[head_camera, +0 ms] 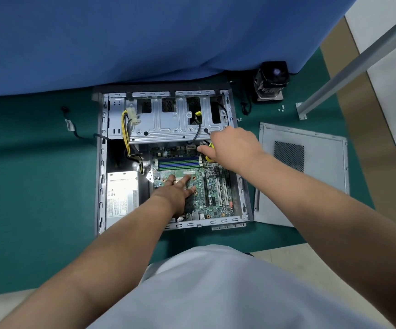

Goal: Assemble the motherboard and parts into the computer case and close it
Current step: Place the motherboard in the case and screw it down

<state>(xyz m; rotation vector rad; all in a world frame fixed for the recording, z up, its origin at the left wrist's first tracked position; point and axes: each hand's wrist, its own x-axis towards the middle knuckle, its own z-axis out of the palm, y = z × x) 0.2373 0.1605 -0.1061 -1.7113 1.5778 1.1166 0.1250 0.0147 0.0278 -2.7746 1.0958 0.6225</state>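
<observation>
Working from the left, we note a loose black cable (78,129) trailing over the green mat (26,186) up to the left wall of the computer case (100,162), which lies on its side with the open face up. Inside it, at lower left, sits the power supply (121,195), with its yellow-and-black wiring bundle (126,131) running up toward the drive cage (168,119). The motherboard (206,193) lies flat in the case floor, right of the power supply and below the cage. Our left hand (176,189) rests on it with fingers straight and spread, pressing near the processor socket and grasping nothing. Our right hand (231,146) is at the board's upper right corner, fingers curled round a yellow-handled tool (210,151) — we judge it a screwdriver, though its tip is hidden. We judge the board light and stiff but fragile: it should be steadied by flat pressure on bare areas or taken by its edges, never by the memory slots (179,162) or the expansion slots (219,193). The case walls are thin sheet metal with raw edges, and the cage overhang and cables crowd the board's top edge, so room for the tool there is tight. To the right the mat is more open: the side panel (310,167) lies just beside the case, the cooler fan (271,81) stands beyond it, and small screws (281,108) lie near a metal leg (358,60).
</observation>
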